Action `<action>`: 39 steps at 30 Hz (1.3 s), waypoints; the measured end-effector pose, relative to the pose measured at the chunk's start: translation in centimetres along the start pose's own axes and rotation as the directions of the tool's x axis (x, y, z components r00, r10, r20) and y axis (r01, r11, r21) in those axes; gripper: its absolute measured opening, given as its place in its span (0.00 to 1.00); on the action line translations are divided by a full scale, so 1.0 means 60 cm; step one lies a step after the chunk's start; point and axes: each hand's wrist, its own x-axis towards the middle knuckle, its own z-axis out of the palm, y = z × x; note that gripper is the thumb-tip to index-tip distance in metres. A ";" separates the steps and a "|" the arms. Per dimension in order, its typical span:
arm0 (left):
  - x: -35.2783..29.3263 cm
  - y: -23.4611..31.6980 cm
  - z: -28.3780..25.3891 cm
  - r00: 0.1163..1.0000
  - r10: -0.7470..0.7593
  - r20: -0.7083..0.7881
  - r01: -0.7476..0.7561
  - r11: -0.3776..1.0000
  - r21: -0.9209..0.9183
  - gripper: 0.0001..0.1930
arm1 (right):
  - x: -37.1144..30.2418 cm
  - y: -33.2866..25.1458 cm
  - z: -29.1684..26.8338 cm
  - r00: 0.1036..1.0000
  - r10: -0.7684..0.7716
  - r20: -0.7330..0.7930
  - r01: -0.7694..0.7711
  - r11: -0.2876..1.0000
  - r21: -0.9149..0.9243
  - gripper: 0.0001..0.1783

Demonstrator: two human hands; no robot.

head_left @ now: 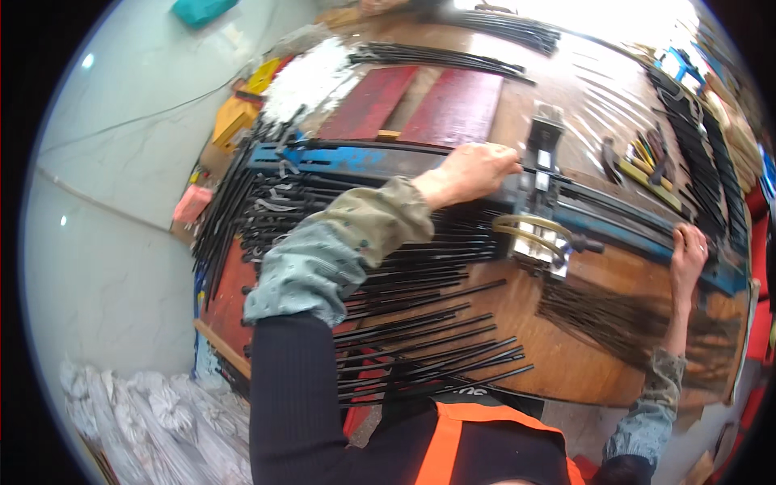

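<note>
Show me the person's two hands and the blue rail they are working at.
left hand (473, 170), head view, back of the hand.
right hand (687, 250), head view, back of the hand.
blue rail (347, 158), head view, bare left stretch.

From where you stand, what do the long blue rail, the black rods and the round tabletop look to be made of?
The blue rail under the left hand looks like painted metal, its paint worn and scuffed. The black rods seem to be thin metal or plastic with a smooth dark coat; I cannot tell which. The tabletop looks like brown varnished wood, with glare and visible grain.
</note>
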 end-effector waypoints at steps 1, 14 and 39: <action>0.003 -0.007 0.014 1.000 0.024 -0.008 -0.024 0.999 0.038 0.09 | -0.003 -0.017 -0.010 0.999 -0.033 0.010 0.033 0.999 -0.007 0.11; 0.018 0.013 0.016 0.974 -0.209 0.088 0.178 0.945 0.276 0.12 | -0.067 -0.277 -0.030 0.982 -0.118 0.146 0.084 0.971 0.222 0.22; -0.132 -0.061 0.004 0.950 0.153 -0.272 0.084 0.714 0.696 0.07 | -0.185 -0.413 -0.027 0.800 -0.411 0.437 0.373 0.912 0.173 0.14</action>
